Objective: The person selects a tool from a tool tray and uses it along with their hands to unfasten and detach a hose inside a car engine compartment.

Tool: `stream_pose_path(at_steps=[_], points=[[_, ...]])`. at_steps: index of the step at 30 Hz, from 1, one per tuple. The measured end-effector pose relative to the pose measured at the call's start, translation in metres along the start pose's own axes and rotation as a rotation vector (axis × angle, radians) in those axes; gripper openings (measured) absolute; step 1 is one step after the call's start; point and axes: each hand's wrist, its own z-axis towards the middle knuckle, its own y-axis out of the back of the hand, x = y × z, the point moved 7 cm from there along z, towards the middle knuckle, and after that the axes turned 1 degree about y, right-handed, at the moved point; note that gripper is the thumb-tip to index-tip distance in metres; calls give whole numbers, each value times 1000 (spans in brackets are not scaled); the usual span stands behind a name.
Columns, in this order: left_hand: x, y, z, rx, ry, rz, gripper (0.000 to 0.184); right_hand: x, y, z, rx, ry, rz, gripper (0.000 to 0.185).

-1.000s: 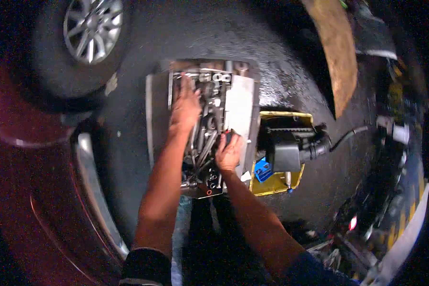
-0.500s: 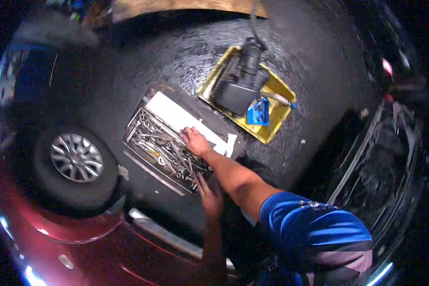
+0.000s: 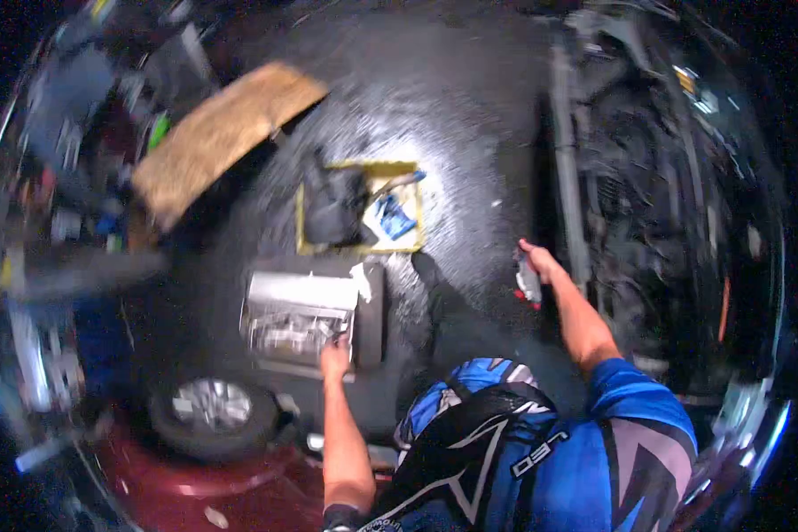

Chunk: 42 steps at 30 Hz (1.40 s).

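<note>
My right hand (image 3: 538, 259) is stretched out over the dark floor, its fingers closed around a grey-and-red tool (image 3: 528, 284) whose kind is too blurred to tell. At the right end of an open toolbox (image 3: 370, 324) is my left hand (image 3: 335, 356), its fingers smeared by motion. Whether it touches or grips anything there cannot be made out. Inside the box lies a jumble of metal wrenches (image 3: 284, 333). A white strip (image 3: 301, 290) runs along the box's far side, with a crumpled white piece (image 3: 362, 282) at its right end.
Beyond the toolbox stands a yellow crate (image 3: 420, 213) holding a bulky black part (image 3: 335, 208) and a blue item (image 3: 393, 218). A wooden board (image 3: 226, 133) is at upper left. A car wheel (image 3: 213, 406) and dark-red bodywork (image 3: 230, 488) are at lower left; dark machinery (image 3: 629, 195) lines the right.
My right hand has left the toolbox and swung far right, now with the grey-and-red tool in it. My left hand stays by the box's right end. The view has turned and shifted.
</note>
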Motion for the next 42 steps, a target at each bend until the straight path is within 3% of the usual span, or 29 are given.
stream_pose_path(at_steps=[1, 2, 4, 5, 6, 7, 8, 9, 10, 11, 13, 15, 18, 19, 20, 21, 22, 23, 25, 26, 27, 29, 31, 33, 35, 37, 38, 41, 42], points=[[-50, 30, -5, -98, -55, 26, 58, -6, 16, -23, -17, 23, 197, 43], [-84, 38, 3, 8, -10, 33, 57, -13, 30, -28, -44, 139, 332, 41], [-159, 30, 26, 104, -202, -174, 57, -9, 28, -57, -3, 295, 672, 37], [-220, 34, 7, 92, -267, -97, 57, -8, 17, -70, 33, 306, 844, 37], [-280, 20, -7, 112, -457, -177, 56, -3, 16, -66, 104, 428, 894, 38], [-330, 8, -26, 133, -629, -271, 55, 10, -5, -95, 174, 415, 1000, 45], [-392, 13, -72, 110, -846, -207, 55, 18, -24, -110, 200, 559, 943, 55], [-446, 15, -126, 79, -1056, -147, 54, 28, -53, -107, 421, 633, 1070, 61], [-476, -5, -159, 84, -1179, -65, 56, 35, -79, -110, 475, 633, 1136, 70], [-496, -21, -189, 85, -1298, 17, 58, 43, -99, -118, 512, 656, 1140, 66], [-537, -47, -213, 24, -1396, 161, 61, 61, -111, -135, 583, 709, 1086, 58], [-561, -58, -212, 77, -1445, 108, 58, 80, -97, -166, 610, 811, 977, 51], [-586, -53, -193, 47, -1392, 60, 45, 109, -84, -216, 773, 666, 1025, 45], [-596, -50, -183, 59, -1335, 19, 42, 112, -80, -229, 723, 576, 929, 51], [-606, -62, -153, 241, -1248, -60, 42, 119, -74, -233, 609, 533, 827, 53], [-620, -59, -145, 285, -1184, -89, 42, 121, -68, -232, 491, 479, 727, 56], [-624, -67, -113, 395, -1004, -168, 43, 125, -63, -211, 488, 601, 651, 60], [-629, -79, -75, 496, -821, -241, 44, 122, -55, -194, 382, 394, 404, 62], [-642, -109, -52, 1544, -177, -966, 48, 164, -35, -216, 269, 799, -157, 56], [-666, -83, -93, 1049, -205, -882, 50, 181, -22, -218, 11, 1097, -443, 46], [-669, -90, -94, 1175, -266, -745, 43, 191, -10, -228, -171, 994, -571, 33], [-683, -99, -122, 1092, -853, 145, 39, 183, -9, -179, -187, 801, -999, 21], [-690, -120, -111, 984, -875, 36, 41, 197, 6, -188, -298, 1066, -630, 13], [-702, -139, -103, 896, -949, 111, 45, 211, 22, -203, -326, 1104, -583, 15], [-719, -154, -89, 1041, -906, -18, 41, 198, 35, -169, -471, 1175, -735, 14], [-719, -182, -67, 1232, -695, -13, 52, 216, 53, -166, -301, 807, -485, 14], [-734, -179, -66, 1365, -610, -99, 49, 226, 62, -168, -235, 614, -367, 14], [-768, -188, -30, 1627, -259, -302, 43, 279, 70, -157, -259, 592, -454, 19], [-762, -225, 14, 1677, -150, -368, 41, 311, 69, -160, -354, 751, -469, 22]])
